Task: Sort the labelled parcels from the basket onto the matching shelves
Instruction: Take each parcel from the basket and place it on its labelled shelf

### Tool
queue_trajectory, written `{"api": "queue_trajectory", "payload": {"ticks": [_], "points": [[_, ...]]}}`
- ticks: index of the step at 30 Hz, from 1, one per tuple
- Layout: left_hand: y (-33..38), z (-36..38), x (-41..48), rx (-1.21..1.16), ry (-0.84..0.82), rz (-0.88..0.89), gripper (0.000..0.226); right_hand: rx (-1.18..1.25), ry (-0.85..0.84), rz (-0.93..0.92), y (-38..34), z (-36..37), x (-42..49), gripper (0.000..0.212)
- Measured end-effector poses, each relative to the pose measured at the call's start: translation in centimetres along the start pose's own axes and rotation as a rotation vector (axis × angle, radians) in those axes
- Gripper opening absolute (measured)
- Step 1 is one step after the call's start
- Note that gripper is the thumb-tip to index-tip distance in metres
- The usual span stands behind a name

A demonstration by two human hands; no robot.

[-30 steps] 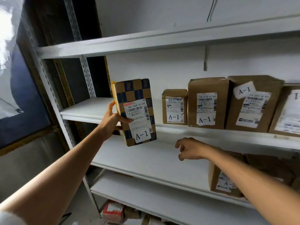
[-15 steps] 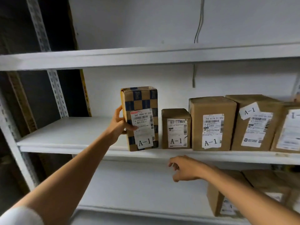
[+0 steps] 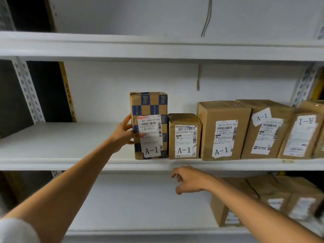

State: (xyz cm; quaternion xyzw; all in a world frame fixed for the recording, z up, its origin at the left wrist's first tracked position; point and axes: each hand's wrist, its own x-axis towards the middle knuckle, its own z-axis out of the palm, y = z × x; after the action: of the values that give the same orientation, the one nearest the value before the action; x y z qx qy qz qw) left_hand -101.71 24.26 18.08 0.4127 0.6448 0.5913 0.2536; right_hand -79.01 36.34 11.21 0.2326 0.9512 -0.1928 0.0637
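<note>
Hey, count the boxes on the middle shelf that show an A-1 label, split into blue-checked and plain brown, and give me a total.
Blue-checked box: 1, gripped by the left hand
Plain brown boxes: 4, one with its label upside down
Total: 5

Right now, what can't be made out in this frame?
Head view only.
- Lower-shelf parcels: labels blurred, one partly behind the right forearm.
- Rightmost upper parcel: cut off by the right edge.
- Left hand: its fingers behind the checkered parcel are hidden.
- Shipping-label small print: too small.
- Basket: outside the frame.
</note>
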Motion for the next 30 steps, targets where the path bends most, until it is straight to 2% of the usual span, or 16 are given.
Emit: {"api": "queue_trajectory", "payload": {"ticks": [4, 8, 10, 13, 15, 17, 19, 22, 30], "points": [[-0.4, 0.2, -0.2, 0.038, 0.051, -0.040, 0.083, -0.032, -0.032, -0.021, -0.4, 0.1, 0.3, 0.062], [-1.3, 0.0, -2.0, 0.313, 0.055, -0.153, 0.104, -0.069, -0.061, -0.096, -1.6, -0.2, 1.2, 0.063], [-1.6, -0.2, -4.6, 0.530, 0.081, -0.171, 0.092, -0.101, -0.078, -0.156, -2.6, -0.3, 2.2, 0.063], [-2.5, -1.5, -9.9, 0.878, 0.121, -0.147, 0.058, -0.108, -0.099, -0.277, -4.8, 0.0, 3.5, 0.062], [-2.8, -2.4, -13.8, 1.045, 0.083, -0.254, 0.044, -0.127, -0.130, -0.369, -6.4, 0.8, 3.9, 0.062], [-3.1, -2.1, -17.6, 1.133, 0.033, -0.433, 0.043, -0.144, -0.171, -0.457, -7.6, 1.8, 3.7, 0.062], [-3.4, -0.7, -21.0, 1.176, 0.038, -0.562, 0.045, -0.150, -0.221, -0.543, -8.9, 3.3, 3.1, 0.060], [-4.3, 2.0, -26.1, 1.160, 0.146, -0.700, 0.044, -0.189, -0.266, -0.697, -10.9, 5.9, 1.4, 0.056], [-4.7, 10.9, -45.5, 0.867, 0.546, -1.027, 0.039, -0.299, -0.505, -1.085, -16.6, 14.4, -9.6, 0.057]]}}
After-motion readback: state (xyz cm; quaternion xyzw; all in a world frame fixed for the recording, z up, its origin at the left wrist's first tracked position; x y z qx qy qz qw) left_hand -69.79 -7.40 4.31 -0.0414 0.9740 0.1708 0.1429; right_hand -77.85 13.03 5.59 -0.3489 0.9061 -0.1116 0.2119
